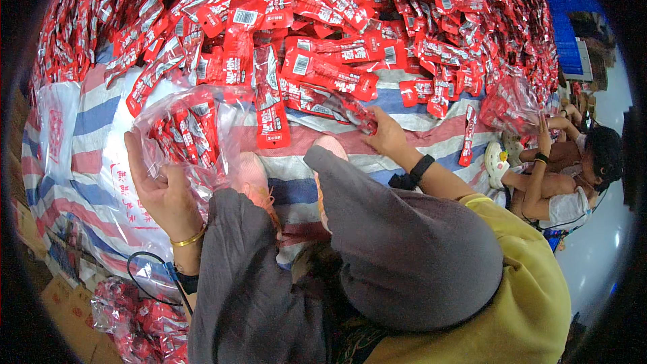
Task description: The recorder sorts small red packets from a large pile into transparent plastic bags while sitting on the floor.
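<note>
At left, the person's left hand [167, 192] lay against one clear bag [232, 120] of red packets [189, 131], too overlapped to count. One finger stretched upward, the others curled, perhaps to prop the bag open; whether they pinched its film, I could not tell. Beyond, an uncountable heap [330, 0] partly covered one striped sheet [98, 118], likely spread for cleanliness. Right of centre, the right hand's [389, 136] fingertips pinched at least one slim packet [362, 117] by its end. Far right, one co-worker [561, 185] held a second bag [515, 104].
</note>
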